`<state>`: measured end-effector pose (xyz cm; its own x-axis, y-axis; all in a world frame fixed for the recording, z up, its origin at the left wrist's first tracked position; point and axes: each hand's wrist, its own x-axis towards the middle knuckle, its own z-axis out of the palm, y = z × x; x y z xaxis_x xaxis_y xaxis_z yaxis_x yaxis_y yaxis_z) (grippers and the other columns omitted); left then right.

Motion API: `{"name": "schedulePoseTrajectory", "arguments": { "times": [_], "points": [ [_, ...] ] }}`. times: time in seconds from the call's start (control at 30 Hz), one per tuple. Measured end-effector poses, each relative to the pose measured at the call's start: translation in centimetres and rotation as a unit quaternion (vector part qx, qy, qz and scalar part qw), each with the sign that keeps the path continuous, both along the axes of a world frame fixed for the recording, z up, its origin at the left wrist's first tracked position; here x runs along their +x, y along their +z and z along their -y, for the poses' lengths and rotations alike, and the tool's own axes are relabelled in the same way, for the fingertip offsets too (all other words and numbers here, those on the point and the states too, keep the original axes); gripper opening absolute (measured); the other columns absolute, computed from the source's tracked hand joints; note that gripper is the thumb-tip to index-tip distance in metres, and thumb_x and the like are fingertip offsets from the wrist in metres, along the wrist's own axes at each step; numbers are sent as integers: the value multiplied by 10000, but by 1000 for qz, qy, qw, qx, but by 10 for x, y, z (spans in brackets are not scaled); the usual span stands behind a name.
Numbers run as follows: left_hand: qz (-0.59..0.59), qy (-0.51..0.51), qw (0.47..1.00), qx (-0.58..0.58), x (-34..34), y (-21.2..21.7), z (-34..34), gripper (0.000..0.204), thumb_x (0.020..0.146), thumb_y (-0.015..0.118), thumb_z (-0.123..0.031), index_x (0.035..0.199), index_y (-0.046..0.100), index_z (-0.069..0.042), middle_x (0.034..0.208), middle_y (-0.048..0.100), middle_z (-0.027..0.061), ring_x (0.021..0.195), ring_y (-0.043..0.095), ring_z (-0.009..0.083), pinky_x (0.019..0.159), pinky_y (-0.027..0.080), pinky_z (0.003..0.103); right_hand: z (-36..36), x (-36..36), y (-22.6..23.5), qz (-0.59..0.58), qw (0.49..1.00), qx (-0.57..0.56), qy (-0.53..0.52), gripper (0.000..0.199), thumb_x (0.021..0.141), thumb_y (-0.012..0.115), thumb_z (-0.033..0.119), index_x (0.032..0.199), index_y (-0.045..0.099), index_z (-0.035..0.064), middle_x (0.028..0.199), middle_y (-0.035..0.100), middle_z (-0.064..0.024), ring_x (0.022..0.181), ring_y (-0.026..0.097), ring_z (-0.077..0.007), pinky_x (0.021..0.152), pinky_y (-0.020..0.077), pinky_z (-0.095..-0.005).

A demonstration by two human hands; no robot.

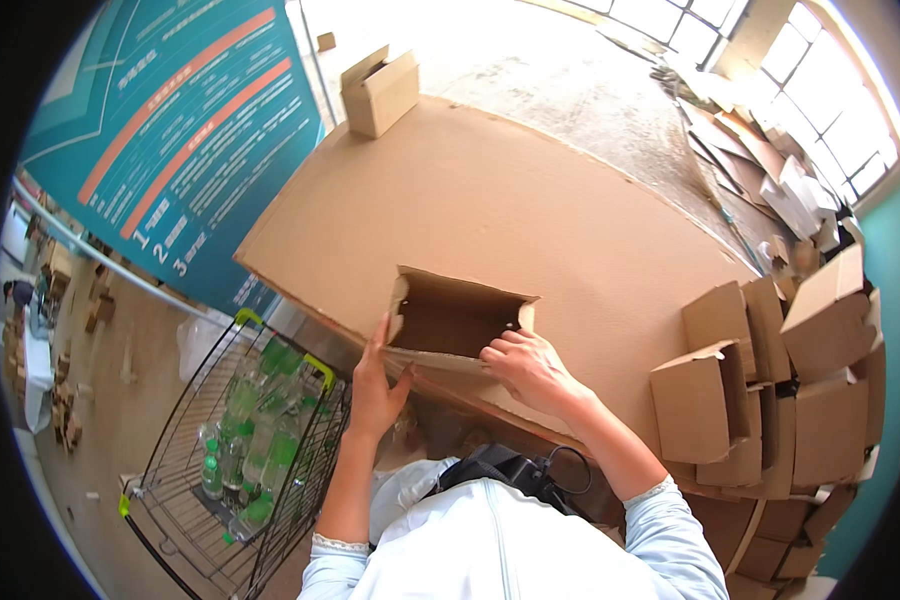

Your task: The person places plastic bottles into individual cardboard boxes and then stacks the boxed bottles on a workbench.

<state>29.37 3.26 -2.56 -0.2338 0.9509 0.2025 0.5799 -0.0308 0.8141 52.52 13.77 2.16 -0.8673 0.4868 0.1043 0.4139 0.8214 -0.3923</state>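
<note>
The fingers of the left hand lie nearly straight against the left end of an open-topped cardboard box, thumb spread toward its front wall, touching rather than clenched. The fingers of the right hand are curled over the front wall's rim near its right corner; whether they pinch the cardboard cannot be told.

The box sits at the near edge of a broad brown worktop, directly before the person. Its mouth faces upward, and its long axis runs left to right, slanting slightly toward the person at the right end. The inside that shows is bare.

The step in hand appears to be shaping or steadying the box's rim. The next move seems to call for the left hand to brace the box while the right works the edge.

Farther out, a smaller box stands on the worktop's far left corner. More boxes are piled at the right. At the left, a wire cart carries green-capped clear bottles, below a teal printed panel.
</note>
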Motion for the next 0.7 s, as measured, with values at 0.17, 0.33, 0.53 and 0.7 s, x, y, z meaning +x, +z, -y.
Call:
{"name": "schedulePoseTrajectory", "arguments": {
  "times": [0.17, 0.33, 0.53, 0.7],
  "points": [
    [-77, 1, 997, -23, -55, -7, 24, 638, 814, 664, -48, 1407, 428, -46, 1302, 551, 233, 1203, 537, 382, 1024, 432, 402, -7, -22, 4, -32, 998, -55, -3, 187, 692, 646, 23, 787, 494, 75, 747, 538, -92, 783, 538, -310, 716, 469, -416],
    [101, 282, 954, -29, -189, -85, 97, 310, 858, 612, -53, 1163, 625, 3, 1044, 695, 172, 848, 690, 330, 810, 539, 354, 10, -24, 17, 6, 997, -29, -67, 59, 765, 669, 65, 816, 640, 61, 781, 633, -69, 785, 535, -285, 757, 462, -409],
    [-162, 186, 808, -535, -286, -202, 204, 407, 770, 724, -181, 1134, 642, -17, 1240, 576, 159, 1130, 567, 320, 937, 503, 421, 14, -45, 32, 74, 992, -2, -106, 117, 705, 705, 32, 821, 688, 21, 842, 663, -80, 839, 534, -295, 811, 445, -403],
    [-222, 69, 801, -552, -264, -178, 186, 628, 666, 815, -271, 1203, 591, -34, 1278, 513, 177, 1175, 508, 353, 981, 471, 423, 20, -49, 32, 105, 982, 6, -157, 103, 736, 690, 40, 830, 687, -1, 856, 665, -96, 834, 529, -301, 805, 431, -398]
  ]
}}
